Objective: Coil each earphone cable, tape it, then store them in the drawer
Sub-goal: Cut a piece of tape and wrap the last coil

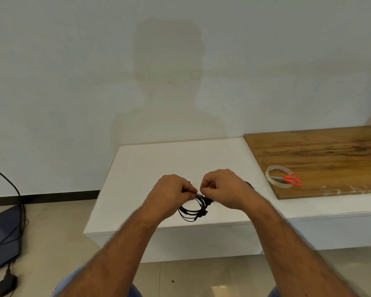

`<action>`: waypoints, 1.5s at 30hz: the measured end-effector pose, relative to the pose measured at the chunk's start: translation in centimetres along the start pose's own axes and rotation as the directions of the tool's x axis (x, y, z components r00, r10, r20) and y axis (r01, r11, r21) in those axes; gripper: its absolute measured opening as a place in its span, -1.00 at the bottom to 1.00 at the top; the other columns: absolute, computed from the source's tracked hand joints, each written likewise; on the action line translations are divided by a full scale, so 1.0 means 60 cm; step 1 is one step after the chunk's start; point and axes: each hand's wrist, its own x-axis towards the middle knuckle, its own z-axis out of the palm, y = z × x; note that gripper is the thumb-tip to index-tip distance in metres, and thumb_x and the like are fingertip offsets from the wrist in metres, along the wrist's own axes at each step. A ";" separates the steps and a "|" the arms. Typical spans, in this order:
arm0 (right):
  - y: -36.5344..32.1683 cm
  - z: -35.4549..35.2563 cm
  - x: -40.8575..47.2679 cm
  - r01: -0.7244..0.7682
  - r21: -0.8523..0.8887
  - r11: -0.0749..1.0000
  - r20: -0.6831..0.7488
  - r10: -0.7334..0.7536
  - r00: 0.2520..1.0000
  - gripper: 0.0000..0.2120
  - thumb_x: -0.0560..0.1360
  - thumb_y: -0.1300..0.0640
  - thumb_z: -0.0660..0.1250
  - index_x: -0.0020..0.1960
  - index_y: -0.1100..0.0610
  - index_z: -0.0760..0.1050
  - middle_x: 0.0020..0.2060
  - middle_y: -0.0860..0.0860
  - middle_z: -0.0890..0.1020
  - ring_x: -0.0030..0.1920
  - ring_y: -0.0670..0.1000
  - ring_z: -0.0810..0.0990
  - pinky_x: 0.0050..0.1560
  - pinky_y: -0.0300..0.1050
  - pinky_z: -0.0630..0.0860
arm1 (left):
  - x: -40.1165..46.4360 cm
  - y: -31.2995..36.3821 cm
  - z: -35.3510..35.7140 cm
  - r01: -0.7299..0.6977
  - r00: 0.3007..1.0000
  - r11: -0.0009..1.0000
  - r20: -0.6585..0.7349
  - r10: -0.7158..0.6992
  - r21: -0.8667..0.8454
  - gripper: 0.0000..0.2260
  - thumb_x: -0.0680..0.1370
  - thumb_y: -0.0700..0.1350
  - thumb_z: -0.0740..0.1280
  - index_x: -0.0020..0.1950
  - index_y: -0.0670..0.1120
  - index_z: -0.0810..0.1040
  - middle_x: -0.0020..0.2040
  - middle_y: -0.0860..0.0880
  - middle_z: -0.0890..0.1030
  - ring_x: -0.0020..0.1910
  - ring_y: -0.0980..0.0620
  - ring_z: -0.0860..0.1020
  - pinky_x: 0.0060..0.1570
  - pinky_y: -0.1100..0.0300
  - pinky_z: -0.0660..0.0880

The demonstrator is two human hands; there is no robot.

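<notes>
A coiled black earphone cable (191,212) hangs in loops between my two hands above the white cabinet top (150,168). My left hand (170,190) pinches the top of the coil with curled fingers. My right hand (222,187) grips the same spot from the right, fingers curled over it. A bit of another black object (249,184) shows behind my right wrist. A roll of clear tape (272,170) lies on the wooden board (330,155) to the right, with orange-handled scissors (292,179) resting across it. No drawer front can be made out.
A dark laptop-like object (0,234) lies on the tiled floor at the left, with a black cable (17,194) and a plug (4,284) beside it. A plain wall rises behind the cabinet.
</notes>
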 end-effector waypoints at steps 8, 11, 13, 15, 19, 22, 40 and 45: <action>0.007 -0.006 0.001 0.006 0.010 1.000 0.017 -0.006 1.000 -0.86 0.43 0.18 0.34 -0.24 -0.01 0.60 -0.38 -0.17 0.59 -0.30 -0.14 0.56 -0.22 -0.18 0.53 | -0.004 0.008 0.007 -0.006 0.999 0.998 0.054 0.003 0.064 -0.87 0.49 -0.11 0.42 0.00 0.03 0.71 -0.09 0.10 0.69 -0.11 0.13 0.58 -0.07 0.22 0.51; 0.015 -0.008 0.002 -0.013 0.099 0.995 0.020 0.011 1.000 -0.83 0.42 0.18 0.35 -0.30 -0.04 0.60 -0.39 -0.14 0.62 -0.30 -0.13 0.58 -0.18 -0.11 0.58 | -0.006 0.008 0.004 -0.036 0.999 0.998 0.034 0.034 0.056 -0.88 0.48 -0.09 0.43 -0.03 0.05 0.71 -0.15 0.12 0.69 -0.13 0.14 0.59 -0.04 0.13 0.52; 0.020 -0.012 0.003 -0.023 0.175 0.984 0.036 0.017 0.999 -0.84 0.40 0.18 0.37 -0.30 -0.03 0.62 -0.39 -0.07 0.65 -0.31 -0.10 0.60 -0.13 -0.01 0.62 | -0.007 0.009 0.001 -0.070 0.997 0.996 0.018 0.069 0.050 -0.89 0.48 -0.09 0.43 -0.03 0.06 0.71 -0.16 0.16 0.69 -0.16 0.21 0.59 -0.06 0.19 0.52; 0.024 -0.018 0.004 -0.032 0.226 0.974 0.056 0.020 0.998 -0.90 0.39 0.18 0.39 -0.26 0.05 0.66 -0.36 0.00 0.67 -0.30 -0.06 0.61 -0.10 0.06 0.62 | -0.007 0.010 -0.001 -0.103 0.995 0.994 0.010 0.103 0.043 -0.90 0.49 -0.08 0.43 -0.04 0.07 0.71 -0.18 0.20 0.68 -0.18 0.24 0.59 -0.09 0.25 0.51; 0.033 -0.028 0.002 -0.046 0.270 0.962 0.122 0.013 0.992 -0.92 0.43 0.20 0.41 -0.15 0.14 0.69 -0.27 0.10 0.70 -0.23 -0.04 0.61 -0.04 0.00 0.60 | -0.009 0.012 0.001 -0.168 0.986 0.984 0.012 0.168 0.057 -0.91 0.48 -0.06 0.44 -0.04 0.08 0.70 -0.21 0.20 0.68 -0.21 0.25 0.59 -0.17 0.32 0.48; 0.040 -0.028 0.003 -0.056 0.274 0.960 0.168 0.010 0.986 -0.93 0.45 0.19 0.42 -0.12 0.13 0.69 -0.32 0.02 0.67 -0.23 -0.08 0.60 -0.08 -0.11 0.58 | -0.010 0.017 0.004 -0.225 0.974 0.972 0.011 0.225 0.062 -0.94 0.48 -0.07 0.45 -0.08 0.07 0.70 -0.31 0.22 0.62 -0.30 0.30 0.54 -0.32 0.42 0.37; 0.058 -0.026 0.001 -0.247 0.687 0.683 0.415 -0.091 0.905 -0.95 0.41 0.27 0.36 -0.19 0.20 0.60 -0.41 0.13 0.55 -0.39 0.03 0.59 -0.25 -0.11 0.59 | -0.022 0.032 -0.003 -0.491 0.854 0.854 -0.102 0.511 0.169 -0.90 0.46 -0.07 0.44 -0.06 0.05 0.71 -0.28 0.13 0.67 -0.22 0.17 0.57 -0.23 0.45 0.41; 0.057 -0.023 0.003 -0.288 0.702 0.651 0.428 -0.064 0.901 -0.89 0.50 0.33 0.30 -0.17 0.24 0.58 -0.47 0.07 0.56 -0.44 0.00 0.60 -0.16 0.04 0.66 | -0.023 0.025 -0.001 -0.496 0.830 0.830 -0.140 0.540 0.256 -0.84 0.46 0.02 0.36 -0.04 0.07 0.70 -0.29 0.12 0.67 -0.33 0.12 0.59 -0.29 0.29 0.45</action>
